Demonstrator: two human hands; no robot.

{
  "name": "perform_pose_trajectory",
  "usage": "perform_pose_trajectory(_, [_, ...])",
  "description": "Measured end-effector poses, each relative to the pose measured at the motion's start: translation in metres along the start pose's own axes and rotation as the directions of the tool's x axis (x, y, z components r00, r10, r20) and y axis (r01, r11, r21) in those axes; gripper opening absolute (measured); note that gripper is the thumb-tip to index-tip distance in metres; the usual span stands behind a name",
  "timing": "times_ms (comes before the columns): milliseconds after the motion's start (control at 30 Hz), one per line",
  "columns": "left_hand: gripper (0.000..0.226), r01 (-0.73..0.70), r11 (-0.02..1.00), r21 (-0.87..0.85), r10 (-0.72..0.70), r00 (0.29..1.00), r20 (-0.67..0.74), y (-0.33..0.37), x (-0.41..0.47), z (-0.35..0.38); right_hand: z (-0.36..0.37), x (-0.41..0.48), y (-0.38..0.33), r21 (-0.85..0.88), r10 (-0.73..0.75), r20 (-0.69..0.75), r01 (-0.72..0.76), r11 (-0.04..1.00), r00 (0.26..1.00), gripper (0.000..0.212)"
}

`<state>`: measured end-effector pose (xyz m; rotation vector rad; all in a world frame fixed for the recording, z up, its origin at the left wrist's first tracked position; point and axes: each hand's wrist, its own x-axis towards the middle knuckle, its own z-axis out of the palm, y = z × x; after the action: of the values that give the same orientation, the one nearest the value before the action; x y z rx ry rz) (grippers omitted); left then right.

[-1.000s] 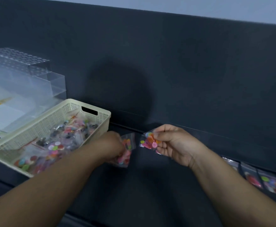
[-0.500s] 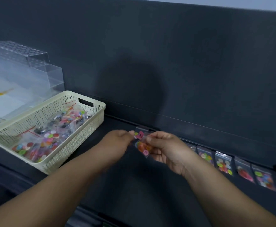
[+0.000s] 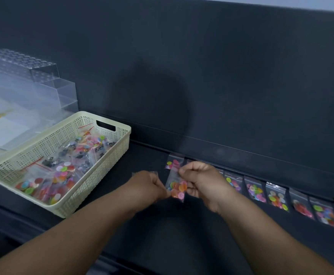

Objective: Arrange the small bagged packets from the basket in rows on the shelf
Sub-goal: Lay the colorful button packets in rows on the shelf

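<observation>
A clear packet of coloured buttons [image 3: 177, 187] hangs between my two hands above the dark shelf [image 3: 182, 235]. My right hand [image 3: 201, 180] pinches its top edge, and my left hand [image 3: 149, 185] pinches its lower left corner with curled fingers. A clear bag edge shows above my left knuckles. A second packet [image 3: 173, 164] sits just behind my right fingers, at the left end of a row of several packets [image 3: 277, 198] along the shelf's back. I cannot tell whether it lies there or is held. The cream basket [image 3: 94, 175] at the left holds many more packets.
A clear acrylic tiered stand [image 3: 43, 80] and white papers [image 3: 7, 126] stand behind the basket at the far left. A dark back panel [image 3: 221, 86] rises right behind the row. A clear strip [image 3: 241, 153] runs along its foot.
Both hands have come together from holding one packet each apart. They now hold one packet between them near the row's left end. The view has swung right, showing more of the row.
</observation>
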<state>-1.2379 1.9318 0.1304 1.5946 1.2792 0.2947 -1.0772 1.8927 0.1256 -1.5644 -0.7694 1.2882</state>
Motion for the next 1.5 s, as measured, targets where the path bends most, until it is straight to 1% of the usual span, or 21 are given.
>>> perform_pose_trajectory(67, [0.018, -0.041, 0.987, 0.158, 0.044, 0.999, -0.019, -0.003, 0.002, -0.005, 0.004, 0.003, 0.005, -0.099, -0.008, -0.036, 0.004, 0.995, 0.999, 0.019])
perform_pose_trajectory(167, [0.009, -0.101, 0.905, 0.414, 0.166, 0.979, -0.122, -0.01, 0.007, -0.015, 0.014, 0.006, 0.015, -0.19, 0.002, -0.058, -0.013, 0.982, 0.998, 0.017])
perform_pose_trajectory(233, [0.005, -0.135, 0.847, 0.514, 0.251, 0.954, -0.165, -0.017, 0.013, -0.018, 0.019, 0.006, 0.023, -0.27, -0.048, -0.081, 0.024, 0.963, 0.996, 0.009])
perform_pose_trajectory(267, [0.008, -0.149, 0.81, 0.567, 0.292, 0.941, -0.169, -0.021, 0.016, -0.019, 0.018, 0.006, 0.026, -0.373, -0.107, -0.101, 0.062, 0.926, 0.989, 0.01])
perform_pose_trajectory(300, [0.012, -0.158, 0.774, 0.613, 0.322, 0.932, -0.167, -0.024, 0.021, -0.019, 0.016, 0.005, 0.028, -0.518, -0.184, -0.111, 0.101, 0.849, 0.977, 0.019])
perform_pose_trajectory(333, [0.015, -0.159, 0.745, 0.648, 0.343, 0.924, -0.167, -0.026, 0.025, -0.02, 0.014, 0.002, 0.029, -0.665, -0.264, -0.108, 0.128, 0.736, 0.959, 0.027])
perform_pose_trajectory(367, [0.018, -0.157, 0.722, 0.674, 0.357, 0.919, -0.168, -0.028, 0.03, -0.021, 0.012, -0.003, 0.029, -0.763, -0.345, -0.094, 0.155, 0.627, 0.934, 0.031])
perform_pose_trajectory(400, [0.02, -0.152, 0.707, 0.69, 0.361, 0.917, -0.168, -0.028, 0.033, -0.022, 0.011, -0.009, 0.028, -0.814, -0.413, -0.067, 0.19, 0.549, 0.908, 0.031])
perform_pose_trajectory(467, [0.023, -0.13, 0.691, 0.711, 0.345, 0.924, -0.166, -0.028, 0.041, -0.025, 0.012, -0.02, 0.03, -0.848, -0.489, 0.078, 0.316, 0.426, 0.869, 0.024])
perform_pose_trajectory(533, [0.024, -0.094, 0.672, 0.735, 0.307, 0.938, -0.16, -0.03, 0.048, -0.028, 0.015, -0.025, 0.037, -0.852, -0.457, 0.252, 0.419, 0.313, 0.853, 0.023])
perform_pose_trajectory(567, [0.023, -0.082, 0.66, 0.747, 0.287, 0.946, -0.15, -0.031, 0.051, -0.029, 0.016, -0.025, 0.042, -0.857, -0.429, 0.307, 0.443, 0.263, 0.85, 0.025])
perform_pose_trajectory(633, [0.023, -0.065, 0.626, 0.777, 0.261, 0.957, -0.13, -0.032, 0.057, -0.031, 0.016, -0.023, 0.05, -0.87, -0.421, 0.322, 0.44, 0.221, 0.848, 0.027])
perform_pose_trajectory(867, [0.012, -0.096, 0.667, 0.739, 0.279, 0.952, -0.128, -0.033, 0.064, -0.037, 0.021, -0.017, 0.05, -0.862, -0.459, 0.304, 0.446, 0.24, 0.835, 0.033])
perform_pose_trajectory(933, [0.015, -0.095, 0.69, 0.718, 0.272, 0.953, -0.135, -0.034, 0.064, -0.037, 0.021, -0.016, 0.051, -0.861, -0.465, 0.297, 0.444, 0.247, 0.834, 0.034])
perform_pose_trajectory(1067, [0.028, -0.043, 0.785, 0.618, 0.177, 0.972, -0.157, -0.032, 0.065, -0.038, 0.021, -0.013, 0.049, -0.858, -0.46, 0.301, 0.448, 0.251, 0.835, 0.037])
perform_pose_trajectory(1200, [0.014, 0.035, 0.803, 0.595, 0.063, 0.988, -0.142, -0.027, 0.067, -0.041, 0.022, -0.011, 0.048, -0.859, -0.436, 0.303, 0.441, 0.26, 0.847, 0.04])
perform_pose_trajectory(1267, [0.011, 0.055, 0.803, 0.594, 0.032, 0.99, -0.135, -0.024, 0.065, -0.04, 0.021, -0.011, 0.05, -0.856, -0.433, 0.28, 0.427, 0.291, 0.857, 0.041])
perform_pose_trajectory(1333, [0.014, 0.059, 0.845, 0.531, 0.028, 0.988, -0.154, -0.018, 0.06, -0.04, 0.019, -0.012, 0.05, -0.84, -0.451, 0.225, 0.407, 0.359, 0.863, 0.039])
perform_pose_trajectory(1367, [0.013, 0.042, 0.885, 0.463, 0.039, 0.985, -0.165, -0.016, 0.059, -0.041, 0.018, -0.013, 0.048, -0.817, -0.479, 0.173, 0.397, 0.418, 0.861, 0.037])
perform_pose_trajectory(1433, [0.007, -0.011, 0.964, 0.267, 0.058, 0.984, -0.167, -0.004, 0.051, -0.042, 0.018, -0.016, 0.039, -0.711, -0.515, 0.004, 0.364, 0.601, 0.857, 0.029])
perform_pose_trajectory(1500, [0.015, -0.077, 0.989, 0.123, 0.095, 0.984, -0.152, 0.009, 0.046, -0.039, 0.018, -0.02, 0.023, -0.441, -0.464, -0.146, 0.362, 0.821, 0.874, 0.022])
